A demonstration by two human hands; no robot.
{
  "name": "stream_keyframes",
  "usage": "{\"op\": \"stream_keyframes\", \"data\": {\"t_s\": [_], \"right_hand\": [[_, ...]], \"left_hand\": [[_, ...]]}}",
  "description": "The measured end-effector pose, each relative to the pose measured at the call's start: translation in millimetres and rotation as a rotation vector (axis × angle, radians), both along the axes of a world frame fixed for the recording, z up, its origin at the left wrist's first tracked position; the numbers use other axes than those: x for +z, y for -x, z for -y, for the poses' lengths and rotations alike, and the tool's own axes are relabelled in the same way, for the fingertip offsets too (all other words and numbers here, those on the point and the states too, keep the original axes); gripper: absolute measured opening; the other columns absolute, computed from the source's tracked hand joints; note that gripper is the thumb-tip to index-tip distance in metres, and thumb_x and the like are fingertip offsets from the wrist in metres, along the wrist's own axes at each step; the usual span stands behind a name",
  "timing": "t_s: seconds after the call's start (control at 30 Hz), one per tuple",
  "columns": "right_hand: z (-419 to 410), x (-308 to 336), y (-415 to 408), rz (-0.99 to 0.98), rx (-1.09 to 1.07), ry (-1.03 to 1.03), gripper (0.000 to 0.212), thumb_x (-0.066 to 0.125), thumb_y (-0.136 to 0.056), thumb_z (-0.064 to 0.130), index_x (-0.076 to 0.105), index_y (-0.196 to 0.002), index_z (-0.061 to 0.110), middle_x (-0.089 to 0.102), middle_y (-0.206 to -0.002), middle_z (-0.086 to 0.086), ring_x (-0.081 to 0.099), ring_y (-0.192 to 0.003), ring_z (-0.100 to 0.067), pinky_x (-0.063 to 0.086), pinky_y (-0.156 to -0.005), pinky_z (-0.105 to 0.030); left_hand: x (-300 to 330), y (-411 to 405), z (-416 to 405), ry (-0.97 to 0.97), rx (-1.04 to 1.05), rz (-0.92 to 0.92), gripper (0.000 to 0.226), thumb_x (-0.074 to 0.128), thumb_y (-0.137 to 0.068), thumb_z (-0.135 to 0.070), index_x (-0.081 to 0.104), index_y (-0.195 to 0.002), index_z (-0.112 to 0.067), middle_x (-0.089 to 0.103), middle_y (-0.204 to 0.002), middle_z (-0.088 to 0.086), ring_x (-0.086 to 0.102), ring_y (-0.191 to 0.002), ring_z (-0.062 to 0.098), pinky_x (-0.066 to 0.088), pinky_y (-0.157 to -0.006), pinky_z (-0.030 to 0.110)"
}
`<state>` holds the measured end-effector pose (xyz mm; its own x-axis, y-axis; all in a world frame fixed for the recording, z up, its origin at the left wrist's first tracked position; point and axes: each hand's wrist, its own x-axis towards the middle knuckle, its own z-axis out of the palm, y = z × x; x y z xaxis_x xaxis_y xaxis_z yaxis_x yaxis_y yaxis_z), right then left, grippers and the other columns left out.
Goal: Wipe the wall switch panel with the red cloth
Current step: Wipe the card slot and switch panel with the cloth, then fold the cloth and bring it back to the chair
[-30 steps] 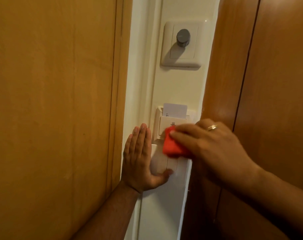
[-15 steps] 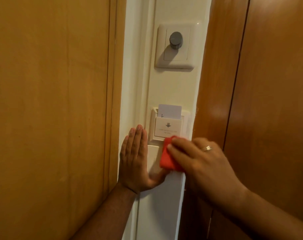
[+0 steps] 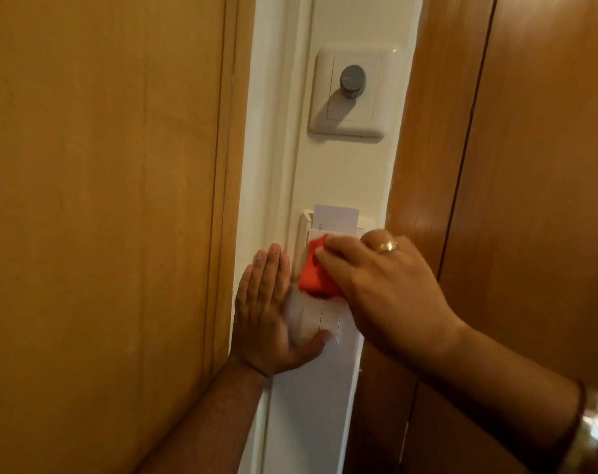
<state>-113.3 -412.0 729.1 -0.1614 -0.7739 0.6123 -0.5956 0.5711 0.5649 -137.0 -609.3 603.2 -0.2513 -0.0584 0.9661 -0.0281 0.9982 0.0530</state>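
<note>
Red cloth (image 3: 316, 273) bunched up under the right hand (image 3: 379, 289), pressed flat against the wall switch panel (image 3: 319, 323) on the narrow cream wall strip (image 3: 348, 179) between two wooden panels; cloth sticks out to the left of and below the right hand's fingertips (image 3: 324, 256), most of it hidden under the fingers, its top edge reaching the lower part of the card holder (image 3: 306, 234); right hand closed over the cloth with fingers curled onto it, gold ring (image 3: 388, 246) on one finger, bangle (image 3: 589, 429) at the wrist by the frame's right edge; white key card (image 3: 336, 218) stands upright in the holder's slot just above the cloth; left hand (image 3: 266, 313) lies flat and open on the wall just left of the switch panel, fingers together pointing up, thumb (image 3: 313, 343) spread right across the panel's lower part, holding nothing; cloth sits just right of the left fingers, close but cannot tell if touching; grey round knob (image 3: 353, 80) on a separate white plate (image 3: 352, 94) well above, apart from both hands; wooden door (image 3: 102, 217) fills the left side, wooden panel (image 3: 530, 165) fills the right
</note>
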Motion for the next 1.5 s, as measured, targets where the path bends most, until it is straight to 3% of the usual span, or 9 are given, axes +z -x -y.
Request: {"op": "stream_keyframes", "data": {"t_s": [0.27,0.47,0.67,0.9,1.03,1.17,1.27,1.37,1.5], "right_hand": [[-19,2,11,0.028,0.025,0.224,0.072,0.076,-0.065,0.024,0.049,-0.132,0.021,0.056,-0.132,-0.008,0.057,-0.101,-0.034,0.048,-0.078,-0.045],[-26,-26,8,0.046,0.035,-0.053,0.078,0.081,-0.062,0.028,0.047,-0.132,0.029,0.057,-0.131,-0.001,0.056,-0.105,-0.028,0.048,-0.08,-0.041],[-15,-1,4,0.103,0.024,0.255,0.072,0.073,-0.07,0.025,0.041,-0.135,0.022,0.052,-0.131,-0.01,0.05,-0.11,-0.034,0.044,-0.088,-0.047],[-39,-20,-2,0.149,-0.032,-0.083,0.07,0.069,-0.078,0.031,0.033,-0.139,0.031,0.044,-0.137,-0.007,0.042,-0.12,-0.03,0.039,-0.095,-0.044],[-71,-14,-16,0.174,0.112,-0.002,0.068,0.073,-0.071,0.041,0.036,-0.127,0.032,0.055,-0.127,0.002,0.052,-0.111,-0.021,0.038,-0.093,-0.042],[-114,-2,-35,0.198,0.287,0.263,0.055,0.06,-0.073,0.059,0.044,-0.111,0.023,0.06,-0.11,-0.002,0.058,-0.091,-0.018,0.041,-0.082,-0.035],[-160,5,-38,0.293,0.233,0.28,0.089,0.064,-0.06,0.072,0.032,-0.131,0.027,0.051,-0.126,-0.001,0.053,-0.107,-0.021,0.039,-0.088,-0.039],[-211,12,-35,0.65,0.159,0.302,0.128,0.059,-0.048,0.086,-0.01,-0.144,0.038,0.03,-0.147,0.007,0.033,-0.13,-0.013,0.029,-0.104,-0.042],[-269,31,-22,1.026,0.253,0.382,0.075,0.07,-0.07,0.05,0.045,-0.133,0.017,0.056,-0.13,0.0,0.059,-0.107,-0.011,0.05,-0.092,-0.034]], "left_hand": [[-2,-3,0,-0.003,0.025,0.023,0.118,0.038,-0.077,-0.088,0.014,-0.158,-0.006,0.015,-0.167,0.015,0.008,-0.158,0.027,0.007,-0.129,0.039],[-5,-1,1,0.023,-0.017,-0.038,0.114,0.04,-0.08,-0.085,0.013,-0.159,-0.007,0.016,-0.168,0.014,0.01,-0.158,0.028,0.01,-0.128,0.04],[1,-12,-2,-0.014,0.012,0.113,0.119,0.033,-0.078,-0.09,0.013,-0.158,-0.005,0.015,-0.167,0.017,0.006,-0.157,0.029,0.002,-0.129,0.037],[21,-54,-13,-0.079,-0.121,0.287,0.086,0.041,-0.092,-0.058,0.005,-0.159,-0.019,0.003,-0.169,0.002,0.004,-0.158,0.024,0.007,-0.129,0.045],[66,-89,-53,-0.042,-0.302,0.162,0.069,0.033,-0.098,-0.058,0.026,-0.157,-0.023,0.03,-0.164,0.0,0.022,-0.154,0.016,0.012,-0.126,0.032],[109,-107,-114,-0.246,-0.61,0.537,0.05,0.053,-0.094,-0.059,0.058,-0.134,-0.029,0.068,-0.127,-0.003,0.063,-0.118,0.015,0.054,-0.104,0.038],[124,-108,-155,-0.289,-0.748,0.548,0.017,0.065,-0.095,-0.04,0.068,-0.101,-0.025,0.07,-0.089,-0.006,0.066,-0.086,0.007,0.059,-0.075,0.031],[127,-101,-194,-0.267,-0.819,0.476,0.006,0.068,-0.094,-0.031,0.065,-0.093,-0.026,0.066,-0.085,-0.008,0.063,-0.08,0.002,0.05,-0.067,0.021],[118,-86,-238,-0.332,-0.913,0.484,0.019,0.068,-0.089,-0.033,0.066,-0.098,-0.016,0.067,-0.086,-0.005,0.064,-0.079,0.01,0.051,-0.071,0.029]]}}
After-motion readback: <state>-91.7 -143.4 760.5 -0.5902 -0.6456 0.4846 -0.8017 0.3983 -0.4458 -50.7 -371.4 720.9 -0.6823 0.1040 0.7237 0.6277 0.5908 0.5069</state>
